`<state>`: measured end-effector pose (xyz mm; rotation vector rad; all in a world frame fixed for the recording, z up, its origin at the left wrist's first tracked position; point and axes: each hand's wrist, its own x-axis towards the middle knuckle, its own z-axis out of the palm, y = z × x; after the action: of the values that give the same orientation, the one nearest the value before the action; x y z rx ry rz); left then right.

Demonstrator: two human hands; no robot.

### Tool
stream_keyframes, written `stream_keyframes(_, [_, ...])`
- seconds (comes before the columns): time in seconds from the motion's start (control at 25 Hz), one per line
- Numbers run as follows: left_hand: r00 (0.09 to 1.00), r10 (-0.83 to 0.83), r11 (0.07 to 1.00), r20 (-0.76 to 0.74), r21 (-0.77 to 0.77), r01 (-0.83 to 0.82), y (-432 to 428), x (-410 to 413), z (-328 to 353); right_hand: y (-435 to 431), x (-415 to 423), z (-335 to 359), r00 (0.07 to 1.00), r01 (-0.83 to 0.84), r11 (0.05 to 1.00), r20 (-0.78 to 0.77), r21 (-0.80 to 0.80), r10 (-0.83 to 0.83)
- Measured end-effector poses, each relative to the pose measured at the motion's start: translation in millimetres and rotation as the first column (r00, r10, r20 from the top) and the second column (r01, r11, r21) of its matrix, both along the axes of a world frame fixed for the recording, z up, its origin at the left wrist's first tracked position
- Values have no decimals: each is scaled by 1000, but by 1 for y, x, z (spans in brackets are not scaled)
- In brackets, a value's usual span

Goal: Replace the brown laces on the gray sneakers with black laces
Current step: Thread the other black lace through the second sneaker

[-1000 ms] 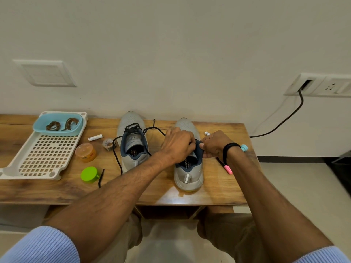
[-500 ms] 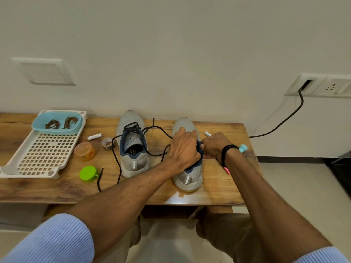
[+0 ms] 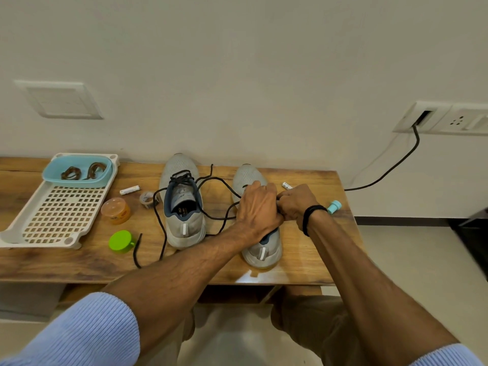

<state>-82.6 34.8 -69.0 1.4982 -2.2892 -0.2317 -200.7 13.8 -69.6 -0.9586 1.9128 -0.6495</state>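
Left hand (image 3: 257,207) slides a bit right and toward the near edge compared to a second ago, so it now covers most of the right sneaker (image 3: 261,253) opening and bumps up against the right hand (image 3: 295,204). The black lace (image 3: 218,218) has way more slack too: an extra loop now droops onto the desk (image 3: 303,254) between the shoes instead of running straight up to the fingers.

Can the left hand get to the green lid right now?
Probably yes: the green lid sits uncovered, but the left hand must first leave the right sneaker and skirt the left sneaker.
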Motion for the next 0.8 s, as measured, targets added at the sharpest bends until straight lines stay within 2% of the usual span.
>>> stream_keyframes(0.16, [1000, -18, 997, -9, 81, 19, 1, 4, 1, 15, 9, 14, 998, 54, 997, -15, -64, -55])
stream_keyframes(0.32, [998, -31, 976, -61, 212, 43, -8, 19, 4, 16, 11, 17, 1000, 17, 1000, -11, -21, -18])
stream_keyframes(0.48, [1000, 17, 990, -26, 141, -13, -9, 29, 16, 8, 7, 15, 997, 37, 999, -64, -21, -39])
stream_keyframes(0.6, [995, 71, 986, -73, 154, -59, -6, 26, 16, 5, 3, 11, 981, -35, 999, -192, 1, 35])
stream_keyframes(0.8, [998, 28, 988, -64, 156, -17, -2, 13, 13, 6, 7, 8, 963, 25, 998, -267, -55, -39])
